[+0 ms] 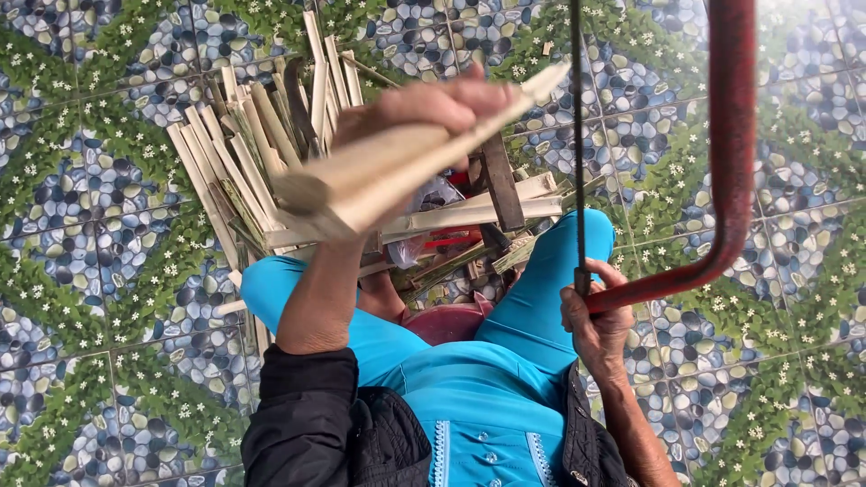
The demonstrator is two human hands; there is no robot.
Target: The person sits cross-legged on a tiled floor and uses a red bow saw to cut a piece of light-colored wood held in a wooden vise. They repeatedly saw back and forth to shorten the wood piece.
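Observation:
My left hand (424, 106) is raised close to the camera and grips a bundle of pale split bamboo strips (397, 171) that point up to the right. Lower right, my right hand (595, 320) is closed on the handle end of a red-framed saw (732, 144), whose thin dark blade (577, 135) runs straight up out of view. Under both hands lies a heap of cut bamboo slats (244, 162) on the floor, between my knees in turquoise trousers (505, 361).
The floor (108, 271) is tiled with a blue pebble and green leaf pattern. A dark wooden block (502, 185) and some red and clear plastic lie in the heap. A pink stool edge (446, 320) shows between my legs.

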